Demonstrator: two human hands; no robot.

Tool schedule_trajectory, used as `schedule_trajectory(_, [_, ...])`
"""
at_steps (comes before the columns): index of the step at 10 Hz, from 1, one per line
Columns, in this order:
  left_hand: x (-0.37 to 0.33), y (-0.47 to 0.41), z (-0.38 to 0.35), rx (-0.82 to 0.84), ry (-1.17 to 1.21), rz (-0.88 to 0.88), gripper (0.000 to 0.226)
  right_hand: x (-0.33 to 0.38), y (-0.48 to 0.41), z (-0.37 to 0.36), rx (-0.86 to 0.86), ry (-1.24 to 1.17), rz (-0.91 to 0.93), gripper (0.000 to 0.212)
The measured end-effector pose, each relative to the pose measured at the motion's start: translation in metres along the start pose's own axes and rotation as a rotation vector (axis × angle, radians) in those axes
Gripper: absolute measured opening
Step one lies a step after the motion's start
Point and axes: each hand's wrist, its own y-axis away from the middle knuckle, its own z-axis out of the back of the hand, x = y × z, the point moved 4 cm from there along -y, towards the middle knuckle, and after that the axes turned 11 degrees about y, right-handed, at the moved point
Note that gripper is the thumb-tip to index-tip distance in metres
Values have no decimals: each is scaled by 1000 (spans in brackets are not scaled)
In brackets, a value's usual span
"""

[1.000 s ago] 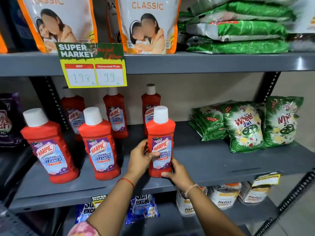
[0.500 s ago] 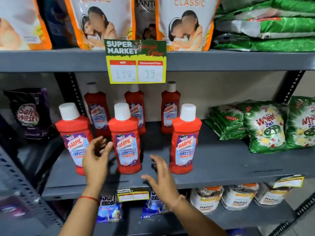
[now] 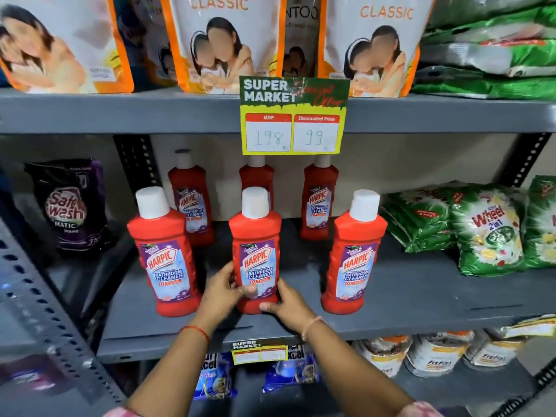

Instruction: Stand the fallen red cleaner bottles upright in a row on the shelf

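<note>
Several red cleaner bottles with white caps stand upright on the grey middle shelf (image 3: 421, 305), in a front row and a back row. The front row has a left bottle (image 3: 164, 260), a middle bottle (image 3: 255, 245) and a right bottle (image 3: 355, 257). Behind them stand three more: back left (image 3: 191, 203), back middle (image 3: 256, 176), partly hidden, and back right (image 3: 319, 203). My left hand (image 3: 221, 291) grips the lower left side of the middle front bottle. On the bottle's lower right side and base, my right hand (image 3: 285, 305) also holds it.
Green detergent packs (image 3: 481, 230) lie at the shelf's right. A dark pouch (image 3: 70, 206) stands at the left behind a perforated upright (image 3: 39, 299). A yellow price tag (image 3: 293, 115) hangs from the upper shelf edge. Pouches fill the shelf above; packets sit below.
Both hands left the right front bottle and moved left. They now close around the base of the middle front bottle. The camera view shifted left.
</note>
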Motion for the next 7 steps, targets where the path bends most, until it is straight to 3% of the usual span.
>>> schedule_trajectory(4, [6, -3, -12, 26, 25, 30, 47, -5, 6, 10, 28, -60, -39, 59])
schedule_trajectory(7, [30, 10, -2, 26, 94, 85, 50, -14, 21, 7, -128, -102, -112, 64])
